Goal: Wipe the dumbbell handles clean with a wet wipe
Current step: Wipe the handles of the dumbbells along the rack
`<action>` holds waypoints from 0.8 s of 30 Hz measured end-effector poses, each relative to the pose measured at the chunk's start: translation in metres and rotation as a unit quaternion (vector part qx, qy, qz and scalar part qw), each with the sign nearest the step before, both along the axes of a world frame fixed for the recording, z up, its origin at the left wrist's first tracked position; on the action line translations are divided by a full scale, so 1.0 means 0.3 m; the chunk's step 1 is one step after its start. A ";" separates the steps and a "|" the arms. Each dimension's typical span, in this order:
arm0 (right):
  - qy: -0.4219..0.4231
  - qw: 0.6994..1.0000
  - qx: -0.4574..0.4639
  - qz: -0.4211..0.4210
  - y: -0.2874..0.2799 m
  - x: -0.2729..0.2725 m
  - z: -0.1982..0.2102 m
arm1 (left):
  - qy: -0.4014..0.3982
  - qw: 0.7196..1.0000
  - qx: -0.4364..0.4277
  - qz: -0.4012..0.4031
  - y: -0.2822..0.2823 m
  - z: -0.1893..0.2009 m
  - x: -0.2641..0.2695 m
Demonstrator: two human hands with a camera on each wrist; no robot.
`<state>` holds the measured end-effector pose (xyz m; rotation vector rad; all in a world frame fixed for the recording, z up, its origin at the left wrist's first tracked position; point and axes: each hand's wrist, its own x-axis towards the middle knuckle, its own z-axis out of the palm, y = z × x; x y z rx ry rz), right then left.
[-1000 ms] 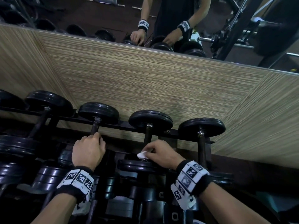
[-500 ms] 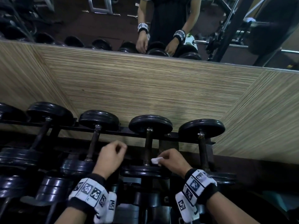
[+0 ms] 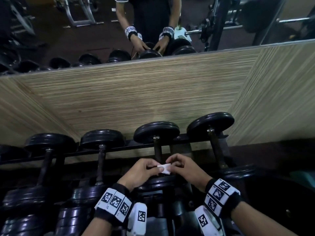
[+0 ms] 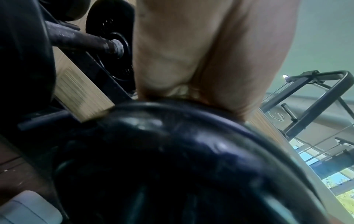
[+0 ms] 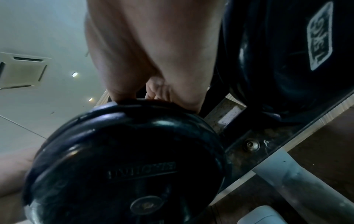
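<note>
Both hands meet over one dumbbell on the rack: the left hand (image 3: 142,172) and the right hand (image 3: 185,169) each pinch an edge of a small white wet wipe (image 3: 164,168) between thumb and curled fingers (image 3: 172,159), so the wipe is stretched between them just above the near black weight plate (image 3: 162,183) and in front of that dumbbell's dark handle (image 3: 157,150). Whether the wipe touches the handle cannot be told. The dumbbell lies third from the left among those fully seen in the head view, its far plate (image 3: 156,132) resting on the black rack rail (image 3: 119,149) against a striped wood-grain wall panel (image 3: 127,103). A neighbouring dumbbell (image 3: 210,124) sits just to its right and another (image 3: 102,138) to its left. Each wrist wears a black band with white square-coded markers (image 3: 114,201). In the right wrist view the near plate (image 5: 122,166) fills the lower picture with raised lettering across its face, too blurred to read; a white-outlined label (image 5: 319,36) on the next plate is likewise unreadable. In the left wrist view the palm (image 4: 191,53) sits above the plate's rim (image 4: 172,136), with a scuffed bar (image 4: 80,40) to the left. A mirror (image 3: 68,31) above the panel reflects the person's arms.
</note>
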<state>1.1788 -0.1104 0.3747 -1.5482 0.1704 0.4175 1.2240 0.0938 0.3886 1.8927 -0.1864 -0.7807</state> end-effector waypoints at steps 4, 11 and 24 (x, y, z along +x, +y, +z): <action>0.005 1.000 -0.003 -0.014 0.003 -0.005 -0.001 | 0.003 0.996 0.007 0.086 0.056 -0.020 0.044; 0.012 0.999 -0.027 -0.025 0.021 -0.009 0.003 | 0.033 0.991 0.117 -0.057 0.067 -0.099 0.077; 0.018 0.998 -0.048 -0.031 0.025 -0.005 -0.008 | 0.068 0.995 0.048 -0.050 0.068 -0.071 0.065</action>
